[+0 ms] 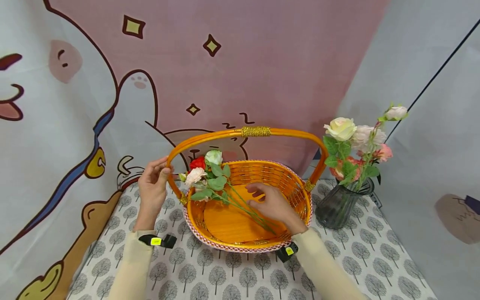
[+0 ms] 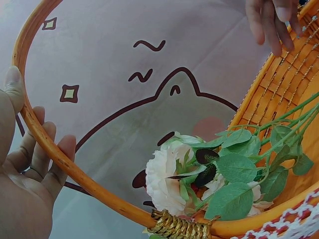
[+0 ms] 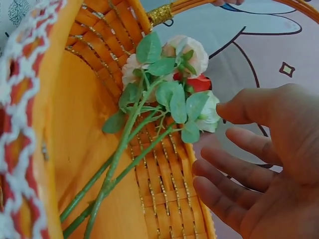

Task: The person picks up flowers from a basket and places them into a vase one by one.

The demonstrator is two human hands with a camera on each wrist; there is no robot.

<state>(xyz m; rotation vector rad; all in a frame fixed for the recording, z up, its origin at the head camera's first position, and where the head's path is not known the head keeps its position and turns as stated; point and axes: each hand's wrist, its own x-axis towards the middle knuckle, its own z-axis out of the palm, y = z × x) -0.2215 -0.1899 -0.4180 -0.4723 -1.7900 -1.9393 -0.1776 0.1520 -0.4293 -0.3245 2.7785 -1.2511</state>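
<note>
An orange wicker basket [image 1: 225,223] with a tall arched handle [image 1: 292,132] stands on the table. My left hand [image 1: 153,187] holds the handle's left side, thumb and fingers about it; the left wrist view shows the thumb [image 2: 14,87] against the rod. Several artificial flowers lie in the basket, their heads by its left rim: a red flower [image 1: 197,163], a pale green-white rose [image 1: 213,157] and a pale pink flower [image 1: 196,176]. Their green stems [image 3: 107,186] slant across the basket floor. Over the stems my right hand [image 1: 275,204] hovers with loosely bent fingers, holding nothing.
Right of the basket stands a dark grey glass vase [image 1: 335,210] with white, pink and coral flowers [image 1: 340,128]. A tree-print cloth [image 1: 217,277] covers the table. Behind hangs a cartoon-patterned curtain [image 1: 262,62].
</note>
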